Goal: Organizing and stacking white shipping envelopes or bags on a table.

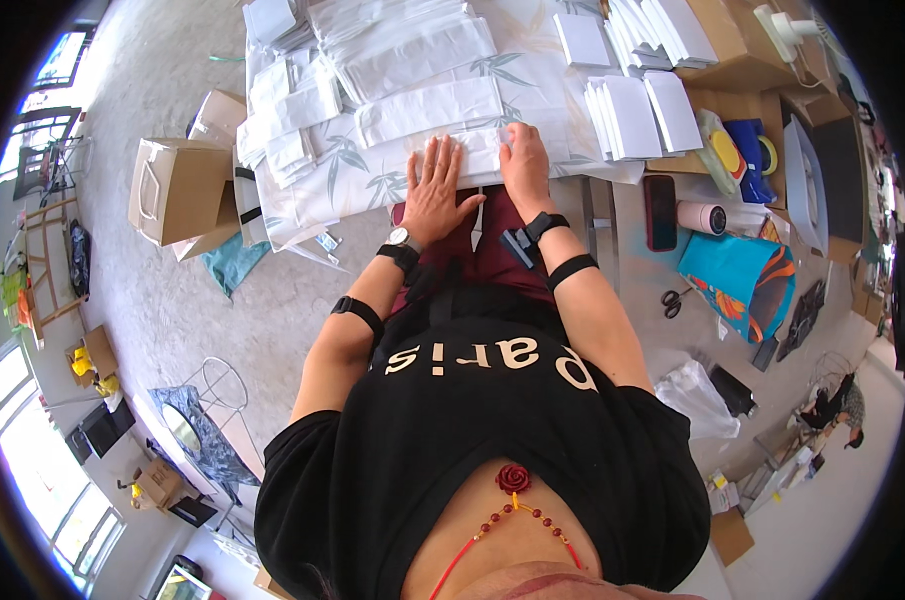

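Observation:
My left hand [435,190] lies flat with its fingers spread on the near edge of the table, over a thin white folded bag [484,148]. At the right end of that bag, my right hand [526,172] is curled with its fingers bent against the surface. What those fingers grip, if anything, is hidden beneath them. Just beyond my hands lies another flat white folded bag [428,111], below a large pile of similar white bags [408,60]. Smaller white bundles [291,105] lie on the left.
A leaf-patterned cloth [328,195] covers the table. Stacks of white cards or envelopes [623,118] stand at right, near a dark phone [661,213], a pink bottle [701,217] and tape rolls [768,155]. Cardboard boxes [188,190] flank the table; scissors [673,303] lie lower right.

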Motion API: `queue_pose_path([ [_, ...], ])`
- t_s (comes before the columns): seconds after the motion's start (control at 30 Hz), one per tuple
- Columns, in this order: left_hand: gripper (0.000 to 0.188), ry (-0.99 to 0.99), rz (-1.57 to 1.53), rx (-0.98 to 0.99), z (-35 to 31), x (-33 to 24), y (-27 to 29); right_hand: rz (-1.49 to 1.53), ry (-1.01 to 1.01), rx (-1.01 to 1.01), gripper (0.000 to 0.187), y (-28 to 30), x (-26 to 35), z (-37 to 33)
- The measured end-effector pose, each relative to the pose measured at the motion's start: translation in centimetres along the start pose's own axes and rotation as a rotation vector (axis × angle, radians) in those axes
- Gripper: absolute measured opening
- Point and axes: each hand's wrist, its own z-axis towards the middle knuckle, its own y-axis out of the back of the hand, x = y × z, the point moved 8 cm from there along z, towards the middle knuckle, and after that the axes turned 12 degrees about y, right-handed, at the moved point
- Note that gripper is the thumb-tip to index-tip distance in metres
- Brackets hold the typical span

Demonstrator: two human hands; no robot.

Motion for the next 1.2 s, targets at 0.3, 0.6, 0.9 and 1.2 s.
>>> queue_pose_path([
  [0.3, 0.064, -0.007, 0.003, -0.084, 1.2, -0.1, 1.4, 0.165, 0.138, 0.265, 0.016, -3.8, 2.2, -1.3],
  [0.6, 0.014, 0.028, -0.303, -0.2, 13.0, 0.1, 2.5, 0.199, 0.132, 0.279, 0.018, -4.0, 1.7, -1.1],
  [0.9, 0.012, 0.065, -0.124, -0.17, 15.8, -0.1, -0.5, 0.198, 0.136, 0.29, 0.014, -4.0, 1.7, -1.1],
  [1.2, 0.018, 0.168, -0.381, -0.106, 16.5, 2.1, -0.8, 0.135, 0.224, 0.301, 0.011, -3.4, 2.6, -0.8],
])
